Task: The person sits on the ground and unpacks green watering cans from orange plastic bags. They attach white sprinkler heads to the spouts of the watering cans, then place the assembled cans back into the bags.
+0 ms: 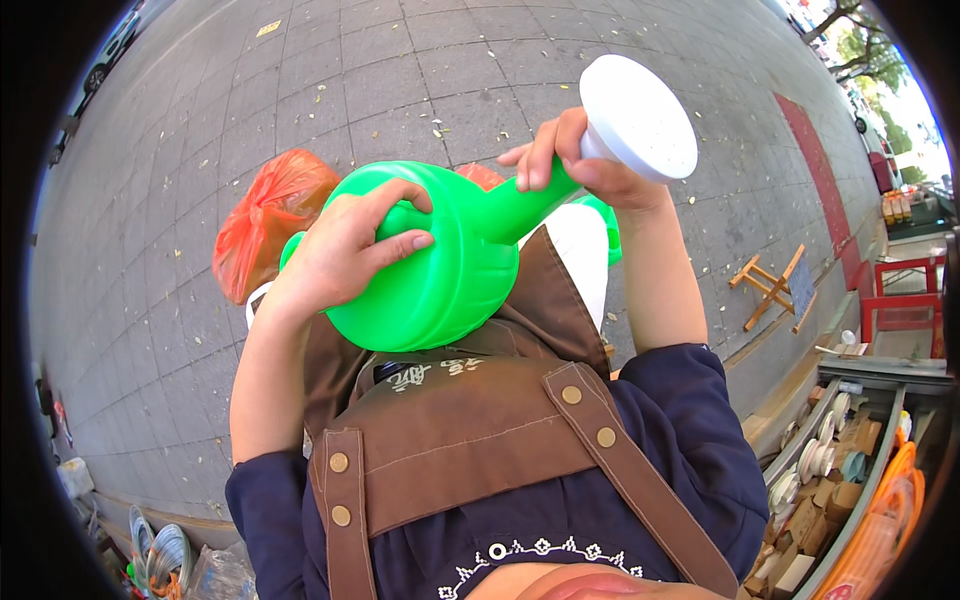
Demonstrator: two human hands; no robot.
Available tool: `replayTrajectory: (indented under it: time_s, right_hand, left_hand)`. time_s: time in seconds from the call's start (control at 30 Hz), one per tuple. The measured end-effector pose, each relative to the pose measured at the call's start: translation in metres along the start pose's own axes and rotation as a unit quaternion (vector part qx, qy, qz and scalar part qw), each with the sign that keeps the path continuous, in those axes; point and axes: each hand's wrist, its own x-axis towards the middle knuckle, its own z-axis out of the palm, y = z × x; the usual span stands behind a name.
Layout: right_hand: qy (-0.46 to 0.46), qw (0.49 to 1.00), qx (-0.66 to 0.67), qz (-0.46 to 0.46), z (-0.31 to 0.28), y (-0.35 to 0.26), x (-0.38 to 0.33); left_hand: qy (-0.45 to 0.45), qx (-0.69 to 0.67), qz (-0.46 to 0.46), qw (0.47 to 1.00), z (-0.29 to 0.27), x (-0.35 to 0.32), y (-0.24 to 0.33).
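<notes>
The left hand point(342, 248) grasps the rounded green plastic watering can point(455, 275) in front of the brown apron point(450, 435), apparently to steady it, while the right hand point(617, 184) clasps its tapering green spout point(530, 207) beside the flared white plastic sprinkler head point(642, 115) (probably to support that joint).

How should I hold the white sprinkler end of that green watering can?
Probably around the narrow neck behind the white sprinkler head, coming from the right. The head flares into a wide disc, but the neck and the green spout look slim enough for wrapping fingers around. The right hand grips there, while the left hand holds the round body.
</notes>
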Motion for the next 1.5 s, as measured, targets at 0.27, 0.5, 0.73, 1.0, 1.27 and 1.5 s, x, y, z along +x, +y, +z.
replayTrajectory:
  time_s: [0.27,0.5,0.73,1.0,1.27,1.5]
  right_hand:
    - [0.186,0.977,-0.102,0.026,0.021,0.004,-0.013]
    - [0.404,0.898,-0.149,-0.093,0.046,0.034,-0.018]
    - [0.232,0.973,-0.014,-0.004,0.029,0.011,-0.014]
    - [0.037,0.998,-0.051,-0.001,0.002,0.002,0.004]
    - [0.324,0.906,-0.221,-0.160,0.050,0.049,-0.013]
    - [0.126,0.989,-0.071,-0.015,0.056,0.000,0.026]
  left_hand:
    - [0.030,0.058,0.022,0.998,0.009,-0.004,0.001]
    - [0.032,0.104,0.009,0.994,0.014,-0.005,0.006]
    - [0.050,0.041,-0.025,0.998,0.010,-0.002,0.001]
    - [0.044,0.036,0.027,0.998,-0.003,-0.007,-0.003]
    - [0.069,0.102,0.024,0.992,0.004,-0.041,0.003]
    - [0.102,0.077,0.035,0.991,-0.006,-0.053,-0.002]
